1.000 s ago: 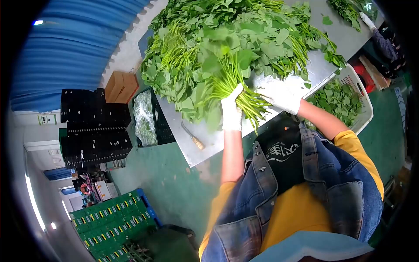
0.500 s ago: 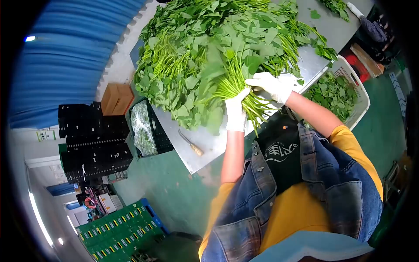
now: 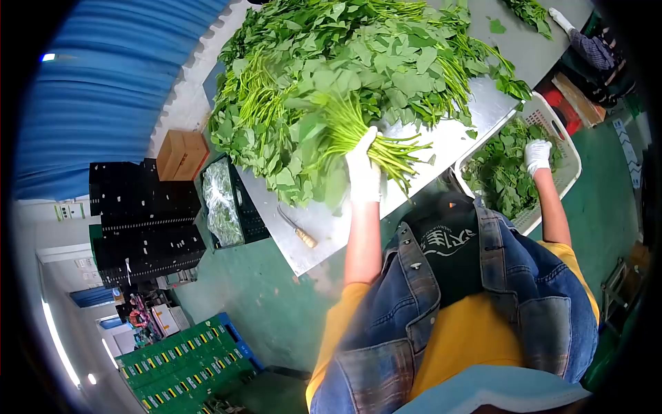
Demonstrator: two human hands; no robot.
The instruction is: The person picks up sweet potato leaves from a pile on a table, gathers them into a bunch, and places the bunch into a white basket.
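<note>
My left hand [image 3: 363,170], in a white glove, is shut on the stems of a bunch of leafy greens [image 3: 338,127] and holds it over the metal table [image 3: 452,138]. Behind it on the table lies a large heap of the same greens [image 3: 358,55]. My right hand [image 3: 537,154], also gloved, hangs over a white plastic basket [image 3: 567,148] at the table's right end. Its fingers are loose, and the basket is filled with loose green leaves [image 3: 503,172].
A knife with a wooden handle [image 3: 298,230] lies near the table's front corner. A black crate of bagged greens [image 3: 224,196], a cardboard box [image 3: 181,153], stacked black crates [image 3: 145,214] and green crates [image 3: 179,352] stand to the left. Another person's gloved hand [image 3: 560,18] works at the far right.
My right hand has left the bunch's stems and swung right, over the white basket. My left hand keeps its hold on the bunch in almost the same place.
</note>
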